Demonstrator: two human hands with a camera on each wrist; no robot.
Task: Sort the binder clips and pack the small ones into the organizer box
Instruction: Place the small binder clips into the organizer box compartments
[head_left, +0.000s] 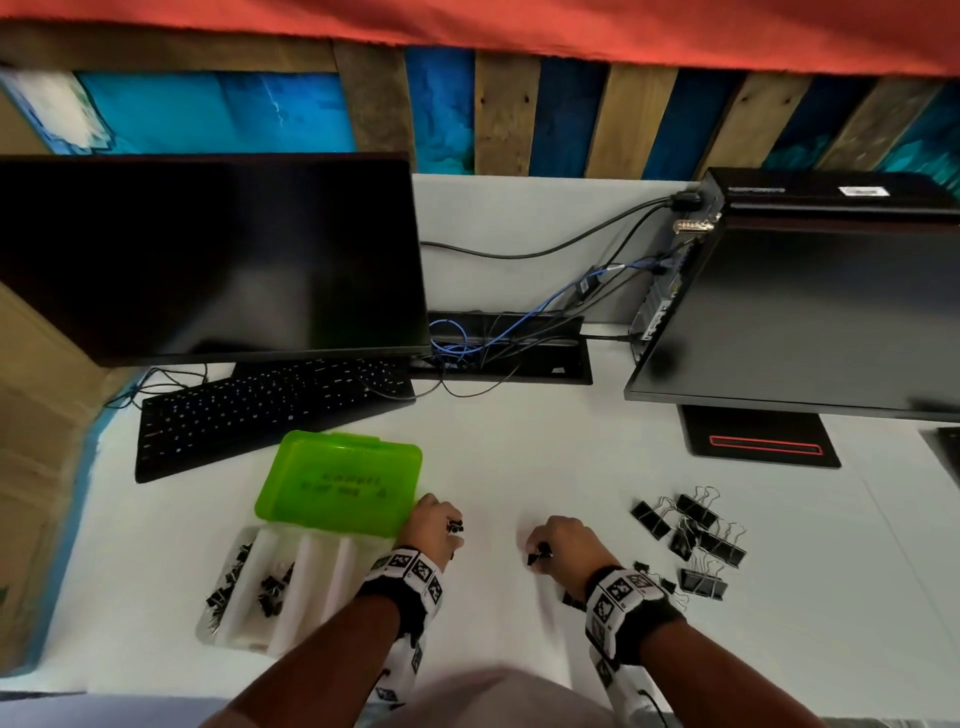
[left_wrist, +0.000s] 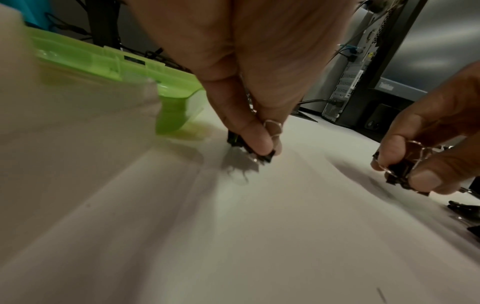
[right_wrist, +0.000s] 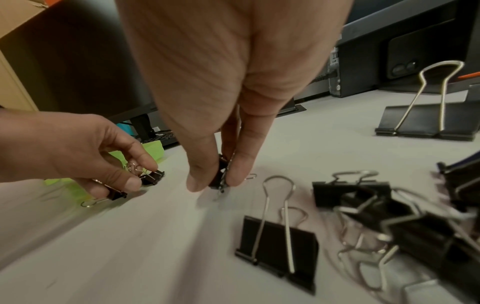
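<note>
Head view | organizer box (head_left: 311, 613) open | small clips (head_left: 270, 590) inside

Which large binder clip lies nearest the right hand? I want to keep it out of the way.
The large clip lying alone just right of the right hand, handles toward the fingers; the other large clips lie tangled farther right.

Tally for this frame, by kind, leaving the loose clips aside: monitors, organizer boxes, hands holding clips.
Monitors: 2
Organizer box: 1
Hands pinching small clips: 2, the left hand and the right hand
Total: 5
</note>
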